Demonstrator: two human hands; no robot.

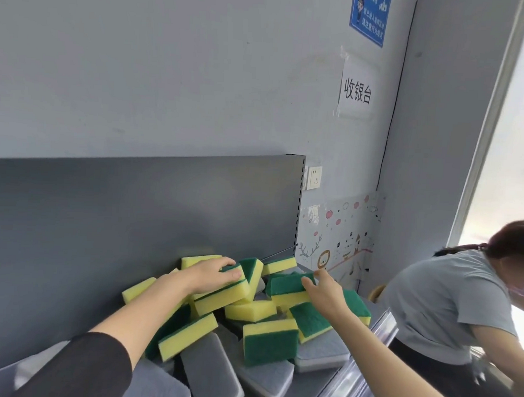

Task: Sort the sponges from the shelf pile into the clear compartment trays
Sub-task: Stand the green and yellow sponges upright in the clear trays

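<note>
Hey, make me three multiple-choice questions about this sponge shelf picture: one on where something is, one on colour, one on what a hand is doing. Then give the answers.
1. Where do the grey sponges lie?
A) at the near end of the pile
B) stuck on the wall
C) in the other person's arms

2. What colours has the left sponge, in the left hand's grip?
A) red and white
B) all blue
C) yellow and green

3. What is the right hand doing?
A) hanging idle
B) gripping a green-topped sponge
C) pressing a socket

Answers: 1 A, they lie nearest the camera; 2 C, yellow foam under a green layer; 3 B, thumb and fingers pinch its end.
</note>
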